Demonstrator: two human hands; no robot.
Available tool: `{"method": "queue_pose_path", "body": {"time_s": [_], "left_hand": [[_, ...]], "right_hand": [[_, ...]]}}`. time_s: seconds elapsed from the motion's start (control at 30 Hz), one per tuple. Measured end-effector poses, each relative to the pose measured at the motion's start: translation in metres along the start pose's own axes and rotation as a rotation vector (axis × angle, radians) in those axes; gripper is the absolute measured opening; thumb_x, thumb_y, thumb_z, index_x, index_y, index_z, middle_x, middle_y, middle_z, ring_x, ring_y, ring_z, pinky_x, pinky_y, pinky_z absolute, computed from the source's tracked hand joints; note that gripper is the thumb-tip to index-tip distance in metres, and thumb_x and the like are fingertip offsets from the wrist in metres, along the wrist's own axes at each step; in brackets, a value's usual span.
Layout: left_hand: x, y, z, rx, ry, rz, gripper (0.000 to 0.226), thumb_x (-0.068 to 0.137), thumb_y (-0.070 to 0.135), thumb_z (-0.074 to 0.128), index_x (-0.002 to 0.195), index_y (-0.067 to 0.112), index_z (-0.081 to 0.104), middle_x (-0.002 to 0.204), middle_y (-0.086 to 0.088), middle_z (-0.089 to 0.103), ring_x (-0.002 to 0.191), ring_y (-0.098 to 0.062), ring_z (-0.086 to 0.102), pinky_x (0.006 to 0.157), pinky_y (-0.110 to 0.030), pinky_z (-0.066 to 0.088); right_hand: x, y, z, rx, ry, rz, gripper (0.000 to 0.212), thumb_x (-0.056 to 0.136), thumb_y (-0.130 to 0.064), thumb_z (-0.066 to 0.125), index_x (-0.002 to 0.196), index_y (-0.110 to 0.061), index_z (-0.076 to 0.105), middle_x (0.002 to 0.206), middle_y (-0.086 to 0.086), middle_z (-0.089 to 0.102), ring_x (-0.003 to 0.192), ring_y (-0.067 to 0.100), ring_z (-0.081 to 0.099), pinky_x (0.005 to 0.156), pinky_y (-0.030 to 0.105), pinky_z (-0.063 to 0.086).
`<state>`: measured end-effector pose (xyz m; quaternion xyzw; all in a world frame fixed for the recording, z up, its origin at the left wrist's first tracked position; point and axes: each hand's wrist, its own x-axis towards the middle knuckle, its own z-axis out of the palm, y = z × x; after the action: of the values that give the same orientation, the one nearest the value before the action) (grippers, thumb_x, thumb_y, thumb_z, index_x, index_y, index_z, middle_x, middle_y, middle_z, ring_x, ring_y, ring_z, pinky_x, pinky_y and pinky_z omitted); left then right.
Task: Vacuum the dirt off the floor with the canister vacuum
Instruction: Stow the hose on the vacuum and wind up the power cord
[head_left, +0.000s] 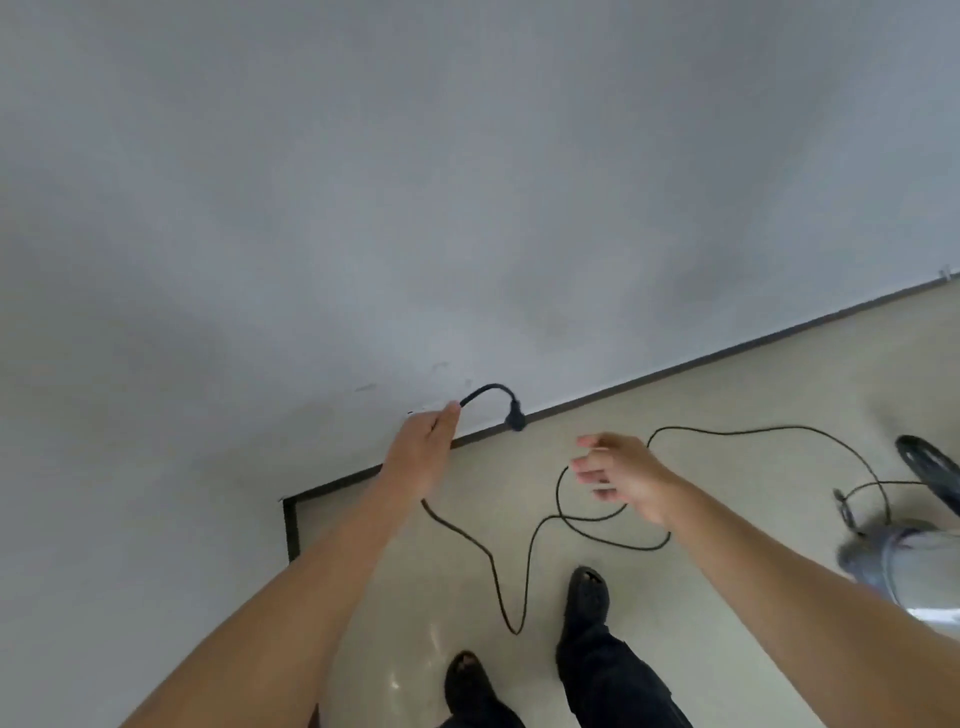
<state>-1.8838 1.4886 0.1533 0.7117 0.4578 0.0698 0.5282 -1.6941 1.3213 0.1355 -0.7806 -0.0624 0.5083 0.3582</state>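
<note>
Power cord (516, 629): black, looped over floor (727, 395); plug (515, 418) end pinched by left hand (421, 452). Right hand (618, 475): fingers loosely spread, holding nothing, above cord loop. Canister vacuum (893, 561): far right.

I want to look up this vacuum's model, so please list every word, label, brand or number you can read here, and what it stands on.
None can be read.
The canister vacuum at the right edge is blurred and cut off; no label is legible.
The plug and power cord, pinched by the left hand, show no markings.
The wall bears only faint scuffs, no writing.
</note>
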Motion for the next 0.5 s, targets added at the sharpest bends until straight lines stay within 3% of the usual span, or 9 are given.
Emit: {"method": "queue_pose_path", "body": {"time_s": [0.1, 0.23, 0.37, 0.5], "left_hand": [[-0.003, 0.062, 0.004, -0.161, -0.053, -0.070, 0.048, 0.102, 0.043, 0.039, 0.063, 0.015, 0.040, 0.051, 0.002, 0.037, 0.042, -0.012, 0.029, 0.046, -0.023, 0.019], [-0.019, 0.133, 0.023, -0.408, -0.145, -0.167, 0.048, 0.101, 0.040, 0.042, 0.059, 0.022, 0.028, 0.048, 0.006, 0.024, 0.039, -0.010, 0.018, 0.039, -0.019, 0.014], [-0.042, 0.197, 0.043, -0.525, -0.212, -0.118, 0.048, 0.103, 0.040, 0.039, 0.061, 0.021, 0.025, 0.050, 0.005, 0.020, 0.041, -0.011, 0.014, 0.040, -0.021, 0.012], [-0.069, 0.256, 0.064, -0.639, -0.288, -0.065, 0.047, 0.104, 0.038, 0.038, 0.062, 0.021, 0.025, 0.050, 0.005, 0.016, 0.041, -0.011, 0.013, 0.040, -0.022, 0.011]], "right_hand": [[-0.027, 0.039, -0.007, -0.191, 0.007, 0.021, 0.034, 0.089, -0.004, 0.060, 0.121, -0.015, 0.063, 0.103, 0.004, 0.063, 0.084, 0.017, 0.061, 0.066, 0.030, 0.052], [-0.054, 0.076, -0.014, -0.406, -0.063, -0.030, 0.073, 0.080, -0.020, 0.076, 0.146, -0.023, 0.045, 0.132, 0.006, 0.056, 0.104, 0.014, 0.060, 0.081, 0.024, 0.050], [-0.073, 0.071, -0.027, -0.402, -0.011, -0.145, 0.097, 0.076, -0.027, 0.079, 0.155, -0.033, 0.023, 0.151, 0.004, 0.041, 0.097, 0.016, 0.061, 0.086, 0.029, 0.050], [-0.088, 0.059, -0.056, -0.343, 0.088, -0.236, 0.110, 0.074, -0.031, 0.083, 0.157, -0.036, 0.011, 0.157, 0.002, 0.032, 0.130, 0.023, 0.050, 0.100, 0.034, 0.044]]}}
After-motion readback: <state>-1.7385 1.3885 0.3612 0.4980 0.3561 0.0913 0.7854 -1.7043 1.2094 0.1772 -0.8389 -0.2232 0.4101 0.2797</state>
